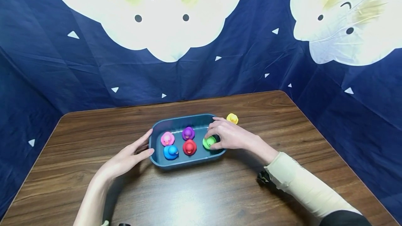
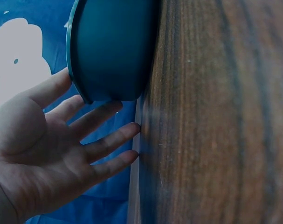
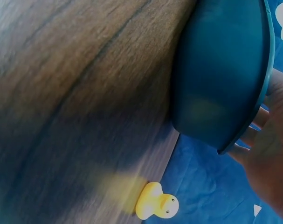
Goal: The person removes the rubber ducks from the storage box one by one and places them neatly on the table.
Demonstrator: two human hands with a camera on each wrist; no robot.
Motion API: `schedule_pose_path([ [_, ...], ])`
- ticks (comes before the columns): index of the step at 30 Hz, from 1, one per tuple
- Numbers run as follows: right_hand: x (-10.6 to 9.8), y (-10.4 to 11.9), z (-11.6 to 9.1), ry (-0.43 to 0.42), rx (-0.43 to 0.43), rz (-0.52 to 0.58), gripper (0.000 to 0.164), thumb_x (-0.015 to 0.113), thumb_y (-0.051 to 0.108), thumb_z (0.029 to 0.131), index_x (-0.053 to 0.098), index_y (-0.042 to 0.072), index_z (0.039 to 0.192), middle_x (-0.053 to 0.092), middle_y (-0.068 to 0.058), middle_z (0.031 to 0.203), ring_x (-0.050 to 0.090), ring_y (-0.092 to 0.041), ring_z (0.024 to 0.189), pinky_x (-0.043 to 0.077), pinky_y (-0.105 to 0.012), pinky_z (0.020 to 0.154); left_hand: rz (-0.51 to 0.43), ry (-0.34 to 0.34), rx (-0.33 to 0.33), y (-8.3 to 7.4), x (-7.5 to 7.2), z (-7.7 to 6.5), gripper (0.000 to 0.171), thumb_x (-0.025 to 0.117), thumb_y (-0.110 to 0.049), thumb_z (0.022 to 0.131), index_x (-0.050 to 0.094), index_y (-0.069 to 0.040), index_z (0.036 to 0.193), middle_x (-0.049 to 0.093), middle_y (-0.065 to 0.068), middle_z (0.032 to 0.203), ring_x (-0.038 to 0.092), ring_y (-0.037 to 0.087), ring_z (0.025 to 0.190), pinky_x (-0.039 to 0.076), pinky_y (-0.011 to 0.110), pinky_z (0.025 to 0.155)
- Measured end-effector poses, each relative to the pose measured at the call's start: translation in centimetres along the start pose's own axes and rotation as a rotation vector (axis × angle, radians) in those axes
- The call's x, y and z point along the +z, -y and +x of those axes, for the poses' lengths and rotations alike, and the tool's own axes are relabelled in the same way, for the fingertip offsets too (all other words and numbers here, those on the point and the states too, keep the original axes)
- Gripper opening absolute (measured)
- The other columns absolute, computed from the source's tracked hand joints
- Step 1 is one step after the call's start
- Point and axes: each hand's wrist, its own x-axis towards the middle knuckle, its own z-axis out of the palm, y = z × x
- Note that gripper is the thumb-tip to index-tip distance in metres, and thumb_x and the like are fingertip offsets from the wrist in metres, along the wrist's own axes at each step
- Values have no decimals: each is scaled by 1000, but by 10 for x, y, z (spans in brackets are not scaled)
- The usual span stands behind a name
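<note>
A dark teal tray (image 1: 179, 165) sits on the table with several small rubber ducks in it. In the head view my right hand (image 1: 230, 133) reaches over its right end, thumb and fingers around a green duck (image 1: 208, 143). The right wrist view hides that duck behind the tray wall. My left hand (image 1: 125, 159) touches the tray's left end with straight, spread fingers; the left wrist view shows the fingertips at the rim. Inside lie a pink duck (image 1: 168, 138), a blue duck (image 1: 171, 152), a purple duck (image 1: 188, 133) and a red duck (image 1: 190, 147).
Outside the tray, a yellow duck (image 1: 232, 118) rests on the wooden table (image 1: 194, 198) beyond my right hand. A blue cloth with white clouds (image 1: 169, 27) hangs behind the table and along its sides.
</note>
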Motion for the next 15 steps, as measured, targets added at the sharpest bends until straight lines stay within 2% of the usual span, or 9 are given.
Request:
schedule_pose_path([
  [5, -6, 1, -3, -16, 43, 32, 28, 85, 30, 86, 80, 16, 110, 75, 4, 100, 65, -14, 104, 34, -49, 125, 1, -3, -4, 0, 0, 0, 78, 56, -47, 105, 10, -33, 166, 22, 20, 171, 29, 44, 155, 31, 67, 119],
  [7, -8, 2, -5, -25, 58, 42, 28, 84, 30, 86, 80, 17, 111, 74, 4, 102, 65, -14, 104, 37, -47, 123, -1, -3, -4, -1, 0, 0, 78, 56, -46, 105, 10, -32, 166, 22, 20, 171, 29, 44, 155, 31, 67, 119],
  [11, -14, 3, -9, -44, 87, 75, 27, 84, 29, 87, 80, 18, 112, 70, 5, 104, 65, -14, 101, 54, -37, 105, -3, -1, -5, -1, 0, -1, 79, 56, -46, 105, 10, -32, 166, 22, 20, 171, 29, 44, 155, 31, 68, 119],
  [13, -17, 3, -12, -52, 99, 97, 28, 83, 28, 87, 80, 17, 113, 69, 5, 105, 65, -12, 98, 58, -33, 93, -4, -2, -5, -1, 0, -1, 79, 57, -46, 105, 10, -32, 166, 22, 20, 171, 29, 44, 155, 31, 68, 118],
  [15, -20, 3, -14, -62, 103, 112, 28, 82, 26, 88, 79, 17, 114, 68, 5, 106, 65, -11, 96, 59, -31, 88, -6, -2, -5, -1, 1, -1, 79, 57, -46, 104, 10, -32, 166, 22, 20, 171, 29, 44, 155, 31, 68, 118],
])
